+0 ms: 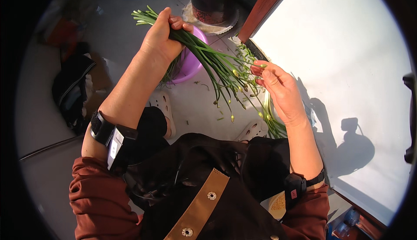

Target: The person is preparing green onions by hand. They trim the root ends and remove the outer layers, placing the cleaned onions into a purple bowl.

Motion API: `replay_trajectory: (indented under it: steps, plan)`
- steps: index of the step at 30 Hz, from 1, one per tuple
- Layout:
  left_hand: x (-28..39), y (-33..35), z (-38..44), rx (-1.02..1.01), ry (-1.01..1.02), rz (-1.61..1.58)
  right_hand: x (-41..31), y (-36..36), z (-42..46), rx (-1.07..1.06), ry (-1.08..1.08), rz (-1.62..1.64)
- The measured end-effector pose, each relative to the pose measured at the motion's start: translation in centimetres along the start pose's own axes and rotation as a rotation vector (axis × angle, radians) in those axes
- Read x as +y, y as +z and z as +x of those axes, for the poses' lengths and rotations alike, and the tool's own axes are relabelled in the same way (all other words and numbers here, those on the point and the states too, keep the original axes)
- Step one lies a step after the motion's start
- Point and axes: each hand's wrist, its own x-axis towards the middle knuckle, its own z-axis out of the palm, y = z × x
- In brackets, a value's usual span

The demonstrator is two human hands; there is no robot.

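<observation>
My left hand (164, 36) is closed around a bunch of green garlic chive stems (208, 56), near their pale cut ends. The stems slant down to the right and end in small yellow-green buds. At the bunch's right side is my right hand (277, 87), thumb and fingers close around one stem's bud (263, 66); whether they grip it is unclear. Under the bunch stands a purple plastic basin (192, 67) with more green stems at its left side. More long stems (275, 127) lie on the floor below my right hand.
Short green trimmings (244, 53) litter the tiled floor beside a red-brown frame (265, 7) and a white panel (329, 28). A dark round container (210, 2) stands at the top. My light clogs (163, 109) are below the basin. Dark items (70, 90) lie at left.
</observation>
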Motion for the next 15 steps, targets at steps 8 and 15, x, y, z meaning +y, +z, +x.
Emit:
replay_trajectory:
  steps: [8, 15]
  plan:
    - [-0.9, 0.2, -1.1, 0.036, -0.029, -0.006, -2.1, 2.7, -0.2, 0.094, -0.299, -0.527]
    - [-2.2, 1.3, -2.4, 0.044, 0.007, 0.062, -0.9, 2.6, -0.7, 0.153, -0.500, -0.900]
